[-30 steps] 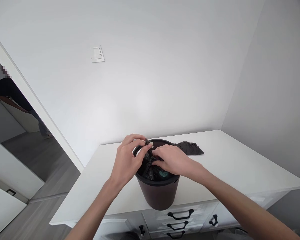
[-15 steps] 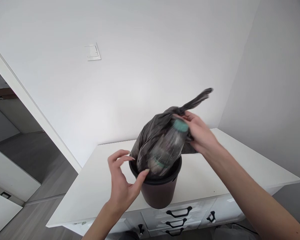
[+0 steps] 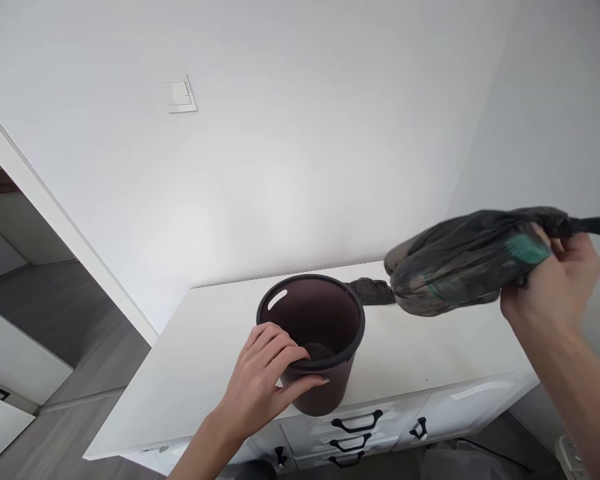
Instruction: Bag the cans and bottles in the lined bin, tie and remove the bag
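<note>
The left hand [image 3: 265,367] clasps a brown bin [image 3: 330,313] by its near rim, likely steadying it on the white cabinet [image 3: 180,380]; the right hand [image 3: 557,287] clutches a filled dark bag [image 3: 450,267] near its neck, aloft at right.

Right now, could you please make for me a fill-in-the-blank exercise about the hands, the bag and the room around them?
1. The left hand grips the dark bin by its rim, while the black bag is held up on the person's ____ side.
2. Beside the right hand, the colour ____ shows through the bag.
3. The light switch is mounted on the ____.
4. On the white cabinet, ____ black drawer handles sit one above another.

Missing words: right; green; wall; three.
</note>
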`<action>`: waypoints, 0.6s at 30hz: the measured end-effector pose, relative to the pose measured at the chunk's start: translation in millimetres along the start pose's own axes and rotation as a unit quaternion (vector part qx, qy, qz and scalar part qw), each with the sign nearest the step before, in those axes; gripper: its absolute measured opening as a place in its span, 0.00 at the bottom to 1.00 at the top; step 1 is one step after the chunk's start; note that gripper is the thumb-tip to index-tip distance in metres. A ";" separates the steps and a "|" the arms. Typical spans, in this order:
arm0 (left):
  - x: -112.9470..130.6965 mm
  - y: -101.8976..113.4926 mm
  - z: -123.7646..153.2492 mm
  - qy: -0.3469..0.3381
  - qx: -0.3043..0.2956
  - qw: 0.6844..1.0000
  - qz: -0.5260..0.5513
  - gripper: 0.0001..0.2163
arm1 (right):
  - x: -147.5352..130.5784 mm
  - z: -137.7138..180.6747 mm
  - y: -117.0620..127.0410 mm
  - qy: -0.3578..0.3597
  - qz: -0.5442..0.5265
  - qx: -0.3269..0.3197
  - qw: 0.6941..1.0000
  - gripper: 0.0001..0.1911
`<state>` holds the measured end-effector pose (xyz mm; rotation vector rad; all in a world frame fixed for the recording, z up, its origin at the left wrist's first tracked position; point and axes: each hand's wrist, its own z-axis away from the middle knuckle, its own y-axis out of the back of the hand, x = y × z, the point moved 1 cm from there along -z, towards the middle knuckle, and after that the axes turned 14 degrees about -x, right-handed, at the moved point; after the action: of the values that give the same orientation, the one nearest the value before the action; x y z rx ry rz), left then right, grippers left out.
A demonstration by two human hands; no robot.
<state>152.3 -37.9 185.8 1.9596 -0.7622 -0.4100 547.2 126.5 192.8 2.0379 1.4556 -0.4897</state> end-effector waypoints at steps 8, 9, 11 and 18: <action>-5.2 -8.0 1.6 0.052 0.040 0.997 -0.037 0.09 | 78.7 61.4 -10.0 -0.064 0.279 0.070 0.956 0.12; -6.3 -8.5 1.7 0.060 0.043 0.996 -0.045 0.09 | 85.2 69.5 -15.1 -0.049 0.295 0.038 0.954 0.11; -10.2 -8.9 2.5 0.078 0.045 0.994 -0.060 0.08 | 95.3 85.9 -28.9 -0.036 0.303 -0.016 0.952 0.09; -26.3 -4.8 4.1 0.113 0.056 0.987 -0.098 0.09 | 85.9 127.3 -100.7 -0.051 0.291 -0.152 0.943 0.10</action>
<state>132.0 -21.5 178.9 2.1522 -0.4589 -0.2587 486.1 130.6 19.7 2.0228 0.7491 -0.1104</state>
